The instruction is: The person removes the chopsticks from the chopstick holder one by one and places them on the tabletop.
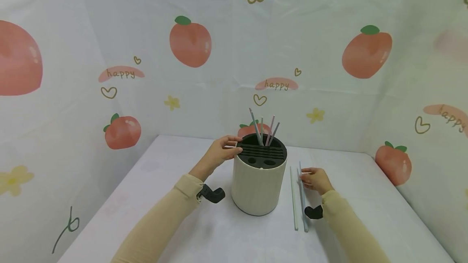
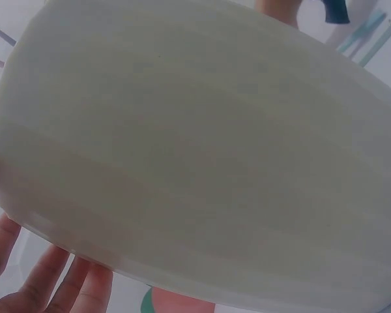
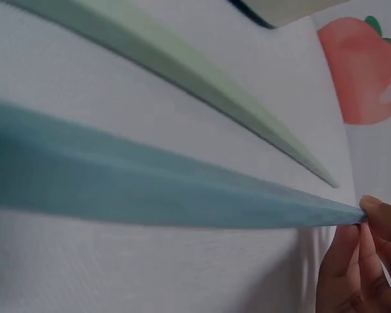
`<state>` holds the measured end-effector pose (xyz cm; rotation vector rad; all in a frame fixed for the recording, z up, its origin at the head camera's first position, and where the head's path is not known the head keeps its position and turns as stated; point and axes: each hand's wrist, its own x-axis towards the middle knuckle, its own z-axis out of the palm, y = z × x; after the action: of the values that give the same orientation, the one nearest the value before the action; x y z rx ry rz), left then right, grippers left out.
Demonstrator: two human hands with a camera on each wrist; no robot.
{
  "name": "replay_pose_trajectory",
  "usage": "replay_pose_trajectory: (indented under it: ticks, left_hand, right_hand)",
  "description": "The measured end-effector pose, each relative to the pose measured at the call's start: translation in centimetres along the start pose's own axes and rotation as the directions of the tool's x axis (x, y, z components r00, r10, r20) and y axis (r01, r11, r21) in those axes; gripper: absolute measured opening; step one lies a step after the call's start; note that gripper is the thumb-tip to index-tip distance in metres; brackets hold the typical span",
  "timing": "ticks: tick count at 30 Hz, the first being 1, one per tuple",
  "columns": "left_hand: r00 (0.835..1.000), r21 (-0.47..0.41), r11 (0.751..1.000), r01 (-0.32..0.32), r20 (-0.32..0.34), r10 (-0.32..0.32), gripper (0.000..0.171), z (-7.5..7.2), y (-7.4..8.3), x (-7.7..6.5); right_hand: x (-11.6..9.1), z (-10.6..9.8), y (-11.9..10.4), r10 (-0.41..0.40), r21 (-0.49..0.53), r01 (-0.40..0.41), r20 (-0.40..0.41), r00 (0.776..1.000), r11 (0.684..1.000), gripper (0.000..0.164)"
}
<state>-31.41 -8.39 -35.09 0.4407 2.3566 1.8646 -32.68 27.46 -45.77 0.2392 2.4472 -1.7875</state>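
Note:
A cream, rounded utensil holder (image 1: pixel 257 190) stands upright, its black slotted insert (image 1: pixel 262 155) on top. My left hand (image 1: pixel 223 149) rests against the holder's left rim, fingers fairly straight; in the left wrist view its fingers (image 2: pixel 39 280) show along the holder's edge. To the right of the holder, my right hand (image 1: pixel 316 180) pinches a blue chopstick (image 3: pixel 182 189) near its far, thin end between thumb and fingertips. A second thin blue tip shows beside it in the head view. A green chopstick (image 3: pixel 202 81) lies on the table, just left of the blue one.
Several pastel chopsticks (image 1: pixel 272 125) lean in the back opening of the holder. The white table (image 1: pixel 175 230) meets a wall cloth (image 1: pixel 226 92) printed with peaches close behind the holder. Black wrist devices (image 1: pixel 213 194) sit at both cuffs.

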Motion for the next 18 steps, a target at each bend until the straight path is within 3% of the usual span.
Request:
replay_pose_trajectory:
  ticks: [5, 18]
  left_hand:
    - [1.000, 0.002, 1.000, 0.000, 0.002, 0.000, 0.039, 0.0, 0.0, 0.0]
    - [1.000, 0.001, 1.000, 0.003, 0.003, -0.003, 0.038, 0.0, 0.0, 0.0]
  right_hand:
    - [0.4, 0.6, 0.6, -0.010, -0.105, 0.007, -0.028, 1.000, 0.994, 0.038]
    - [0.7, 1.5, 0.5, 0.045, -0.209, -0.063, -0.088, 0.995, 0.976, 0.039]
